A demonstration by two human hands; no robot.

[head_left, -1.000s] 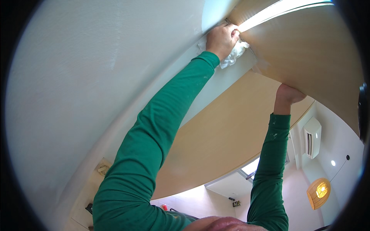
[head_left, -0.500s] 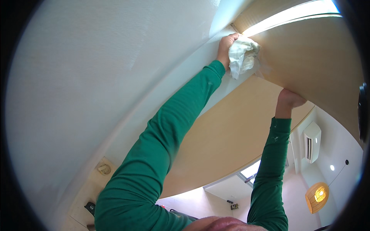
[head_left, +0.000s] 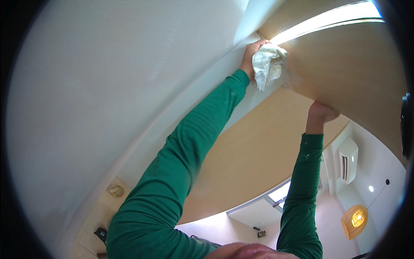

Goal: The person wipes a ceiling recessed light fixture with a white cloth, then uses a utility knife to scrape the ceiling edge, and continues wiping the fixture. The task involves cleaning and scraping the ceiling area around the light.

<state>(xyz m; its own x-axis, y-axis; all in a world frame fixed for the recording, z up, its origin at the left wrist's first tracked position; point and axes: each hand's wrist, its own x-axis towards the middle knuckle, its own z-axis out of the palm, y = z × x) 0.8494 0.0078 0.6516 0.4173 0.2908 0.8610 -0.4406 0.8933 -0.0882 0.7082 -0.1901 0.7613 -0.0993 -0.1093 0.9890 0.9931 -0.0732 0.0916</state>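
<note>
My left hand [head_left: 253, 55] is raised high, closed on a crumpled white cloth [head_left: 268, 67]. The cloth hangs beside a corner where a pale wooden panel [head_left: 345, 64] comes close to the white surface, just under a bright slot of light [head_left: 327, 20]. Lower and to the right, my right hand [head_left: 322, 113] rests against the lower edge of that panel. Its fingers are hidden from view, so whether it grips the edge or only leans there does not show. Both arms wear green sleeves.
A broad white surface [head_left: 99, 86] fills the left side. Another wooden panel [head_left: 241, 159] spans the middle behind my arms. A round knob [head_left: 116, 190] and a dark object [head_left: 101, 234] are at lower left. Beyond, an air conditioner [head_left: 348, 160] and a woven lamp [head_left: 355, 222] show at right.
My left hand and the cloth have shifted slightly left and down. The right hand stays at the panel edge, a little further left in the picture.
</note>
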